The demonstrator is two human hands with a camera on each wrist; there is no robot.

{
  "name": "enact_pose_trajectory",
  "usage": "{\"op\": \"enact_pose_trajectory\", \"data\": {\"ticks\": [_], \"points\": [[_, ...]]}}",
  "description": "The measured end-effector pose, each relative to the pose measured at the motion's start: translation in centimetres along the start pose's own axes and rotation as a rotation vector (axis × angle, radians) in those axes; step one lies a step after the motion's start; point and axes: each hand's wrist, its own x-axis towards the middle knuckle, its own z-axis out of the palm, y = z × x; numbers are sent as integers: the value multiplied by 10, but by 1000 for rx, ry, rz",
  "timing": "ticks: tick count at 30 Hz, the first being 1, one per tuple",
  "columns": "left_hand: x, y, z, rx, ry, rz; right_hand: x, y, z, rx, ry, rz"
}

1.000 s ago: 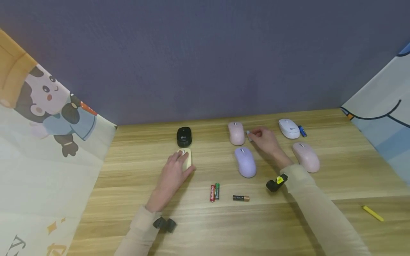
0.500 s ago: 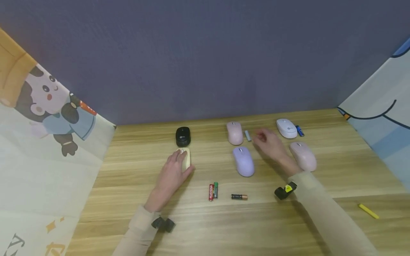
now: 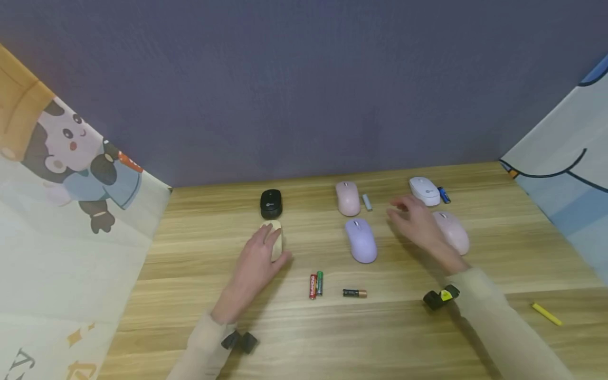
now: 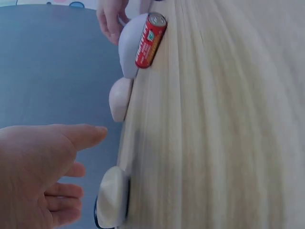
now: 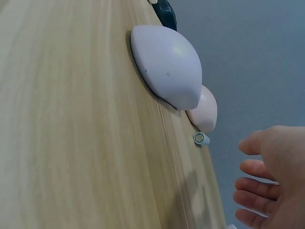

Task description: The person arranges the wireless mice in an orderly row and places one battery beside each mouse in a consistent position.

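My left hand (image 3: 253, 264) hovers over a cream computer mouse (image 3: 277, 249), partly covering it in the head view. In the left wrist view a gap shows between the relaxed fingers and that mouse (image 4: 112, 198). My right hand (image 3: 418, 226) is raised above the table, holding nothing, its fingers loosely bent. To its left lie a pale blue battery (image 3: 367, 202), a pink mouse (image 3: 349, 199) and a purple mouse (image 3: 361, 241). Behind my right wrist another pink mouse (image 3: 455, 232) is partly hidden. A white mouse (image 3: 424, 191) with a blue battery (image 3: 444, 195) sits just beyond.
A black mouse (image 3: 271, 204) stands behind the cream one. Nearer on the wooden table (image 3: 304, 343) lie a red battery (image 3: 312, 286), a green battery (image 3: 320, 283) and a black-and-copper battery (image 3: 354, 293). A yellow stick (image 3: 546, 313) lies at the right. A dark panel (image 3: 304, 95) borders the back.
My right hand has let go of the pale blue battery beside the pink mouse and drawn back to the right. My left hand has lifted slightly off the cream mouse.
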Motion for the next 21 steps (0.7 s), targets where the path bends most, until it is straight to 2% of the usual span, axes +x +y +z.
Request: {"op": "enact_pose_trajectory", "data": {"ticks": [4, 13, 17, 21], "points": [[-4, 6, -5, 27, -17, 87, -8, 5, -5, -35, 21, -5], [-12, 21, -14, 38, -204, 311, -26, 19, -15, -101, 86, -21], [-15, 26, -14, -9, -243, 340, -33, 26, -17, -116, 143, -68], [-17, 30, -12, -22, -257, 340, -39, 31, -19, -117, 218, -130]]}}
